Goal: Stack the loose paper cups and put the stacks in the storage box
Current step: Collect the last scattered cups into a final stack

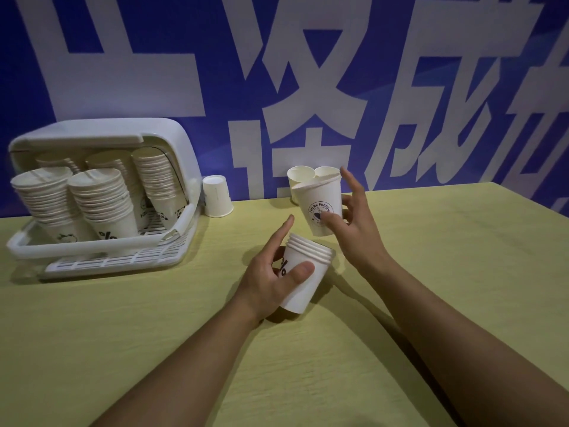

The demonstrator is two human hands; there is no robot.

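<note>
Box (101, 192) upper left holds several stacks. Left hand (271, 272) grips short stack (303, 272); right hand (351, 217) holds cup (321, 208) above it. Three loose cups (217, 195) remain at back.

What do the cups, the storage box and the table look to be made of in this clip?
Cups, such as the one in the right hand: thin matte white paper, judging by rolled rims and printed logos.
Storage box: white plastic, slightly glossy, with a moulded slatted base and a rounded hood.
Table: yellow-green with a faint wood-grain pattern; probably laminate, though real wood cannot be ruled out.
</note>
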